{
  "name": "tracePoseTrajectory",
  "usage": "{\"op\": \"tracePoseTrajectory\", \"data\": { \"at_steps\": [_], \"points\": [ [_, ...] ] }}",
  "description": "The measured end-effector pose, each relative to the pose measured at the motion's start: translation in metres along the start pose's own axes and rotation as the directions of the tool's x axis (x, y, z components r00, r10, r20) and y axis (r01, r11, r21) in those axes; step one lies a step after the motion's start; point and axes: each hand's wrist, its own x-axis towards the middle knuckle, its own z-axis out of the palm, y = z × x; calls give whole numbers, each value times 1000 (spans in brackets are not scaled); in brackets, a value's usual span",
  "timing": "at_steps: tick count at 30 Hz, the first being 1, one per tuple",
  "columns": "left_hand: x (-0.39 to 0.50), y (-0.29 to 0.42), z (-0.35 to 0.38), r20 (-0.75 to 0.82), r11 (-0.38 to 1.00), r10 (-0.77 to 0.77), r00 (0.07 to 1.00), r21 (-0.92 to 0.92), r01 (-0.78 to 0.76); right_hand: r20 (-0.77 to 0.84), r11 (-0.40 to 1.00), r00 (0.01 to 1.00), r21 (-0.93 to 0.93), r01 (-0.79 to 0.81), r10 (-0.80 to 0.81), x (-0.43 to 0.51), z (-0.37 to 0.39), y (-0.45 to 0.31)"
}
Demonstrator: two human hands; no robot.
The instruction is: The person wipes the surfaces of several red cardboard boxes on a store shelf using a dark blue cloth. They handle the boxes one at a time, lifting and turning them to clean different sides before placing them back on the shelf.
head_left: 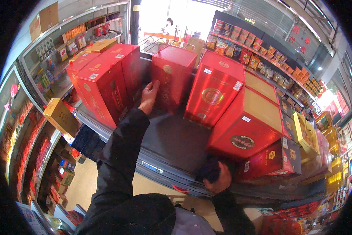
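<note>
My left hand [149,95] is at the left edge of a tall red gift box [173,79], its fingers against or just in front of it. Whether it grips the box is not clear. A bunched dark cloth [208,170] is in my right hand [220,179], low over the front of the black shelf surface [170,141]. Left of my left hand stand red gift boxes [105,79] side by side. To the right are a shiny red box [214,88] with a round gold emblem and a red box with a tan top [246,126].
A dark red box [267,160] lies near my right hand, with a yellow carton [306,138] beyond. Oil bottles [331,135] stand far right. Snack shelves [252,53] line the back. A gold box [61,116] sits at left. A person [168,26] is outside the doorway.
</note>
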Motion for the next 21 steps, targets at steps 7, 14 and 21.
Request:
{"op": "tracePoseTrajectory", "data": {
  "at_steps": [7, 14, 21],
  "points": [
    [-37, 21, 44, 6, 991, -93, 996, -97, 93, 42, 997, 997, 9, -71, 71, 1, -5, -4],
    [-28, -6, 31, 23, 998, -5, 1000, 64, 3, 36, 998, 997, 18, -65, 64, 6, -5, -8],
    [-135, 56, 18, -64, 531, 656, 752, 748, -399, -106, 995, 989, 21, -101, 103, 3, 3, -4]
  ]
}}
